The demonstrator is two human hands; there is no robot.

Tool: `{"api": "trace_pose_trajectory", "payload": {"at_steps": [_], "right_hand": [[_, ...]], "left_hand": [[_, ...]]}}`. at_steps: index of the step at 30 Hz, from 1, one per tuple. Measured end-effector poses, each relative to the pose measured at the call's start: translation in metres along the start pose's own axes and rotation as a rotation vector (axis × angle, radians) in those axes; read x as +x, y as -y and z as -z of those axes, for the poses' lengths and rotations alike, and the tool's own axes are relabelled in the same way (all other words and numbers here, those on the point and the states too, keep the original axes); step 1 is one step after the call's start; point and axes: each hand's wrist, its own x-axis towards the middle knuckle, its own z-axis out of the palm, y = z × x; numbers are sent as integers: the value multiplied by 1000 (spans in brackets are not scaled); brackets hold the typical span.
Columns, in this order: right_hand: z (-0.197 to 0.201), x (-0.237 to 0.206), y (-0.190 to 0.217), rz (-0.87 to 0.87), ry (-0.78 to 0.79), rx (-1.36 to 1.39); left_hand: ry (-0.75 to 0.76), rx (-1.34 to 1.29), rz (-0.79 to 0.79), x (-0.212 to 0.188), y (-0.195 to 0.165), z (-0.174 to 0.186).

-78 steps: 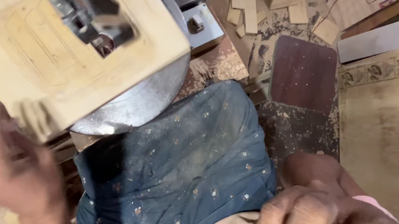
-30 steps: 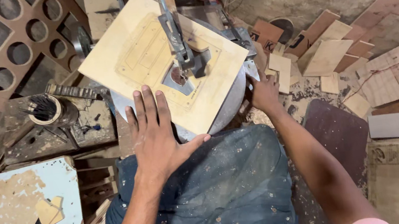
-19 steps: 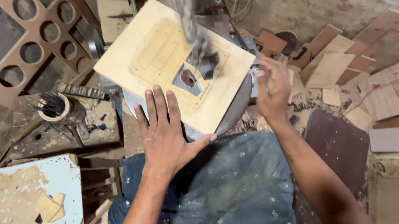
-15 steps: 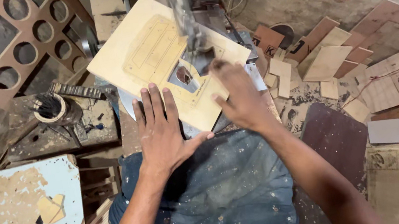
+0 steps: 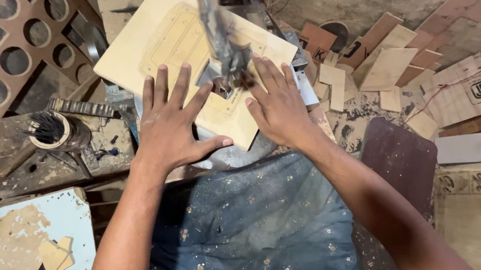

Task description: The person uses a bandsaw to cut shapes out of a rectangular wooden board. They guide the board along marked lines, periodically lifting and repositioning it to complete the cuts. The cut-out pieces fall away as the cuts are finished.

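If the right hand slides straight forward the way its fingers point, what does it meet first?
The right hand lies flat on the pale wooden board, fingers pointing away from the person. Straight ahead, its fingertips would probably first meet the saw's metal arm and foot by the cut-out, though depth is unclear.

Left hand [image 5: 172,125] flat on pale wood board [image 5: 179,44], fingers spread. Right hand [image 5: 277,108] flat on same board, just beside left hand. Blurry metal saw arm [image 5: 217,26] comes down between hands, meets board at small cut hole [image 5: 223,88]. Round metal table [image 5: 237,154] peeks out under board's near edge. Blue dusty cloth [image 5: 253,232] over lap, near. Brown panel with round holes [image 5: 25,52] far left. Cup of thin sticks [image 5: 51,129] left. Wood scraps [image 5: 392,65] piled right.
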Motion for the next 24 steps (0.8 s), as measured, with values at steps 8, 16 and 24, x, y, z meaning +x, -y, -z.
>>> {"api": "trace_pose_trajectory", "payload": {"at_steps": [8, 16, 24], "right_hand": [[-1, 3, 1, -7, -38, 29], [-3, 5, 9, -61, -35, 18], [-2, 9, 11, -72, -46, 71]], "left_hand": [[23, -23, -17, 9, 10, -3], [30, -24, -50, 15, 21, -1], [38, -25, -50, 17, 27, -4]]}}
